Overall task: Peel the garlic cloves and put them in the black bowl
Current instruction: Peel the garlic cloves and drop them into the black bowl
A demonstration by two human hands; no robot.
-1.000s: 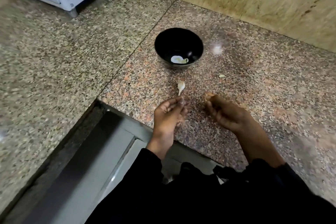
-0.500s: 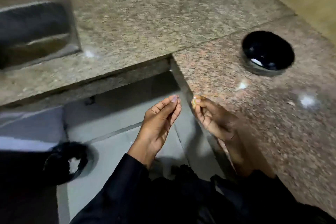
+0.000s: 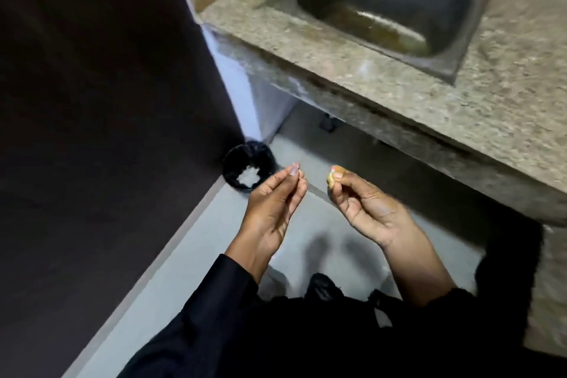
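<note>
The desk (image 3: 460,107) with its sunken sink (image 3: 383,0) runs across the top right, and both hands are held out past its front edge, over the floor. Down by the wall stands a small black bin (image 3: 247,169). The right hand (image 3: 365,205) pinches a garlic clove (image 3: 332,176) at its fingertips; the left hand (image 3: 273,209) pinches a thin scrap, probably skin. Peeling looks underway. Next, I'd guess: drop the scrap into the bin. The black bowl is out of sight.
</note>
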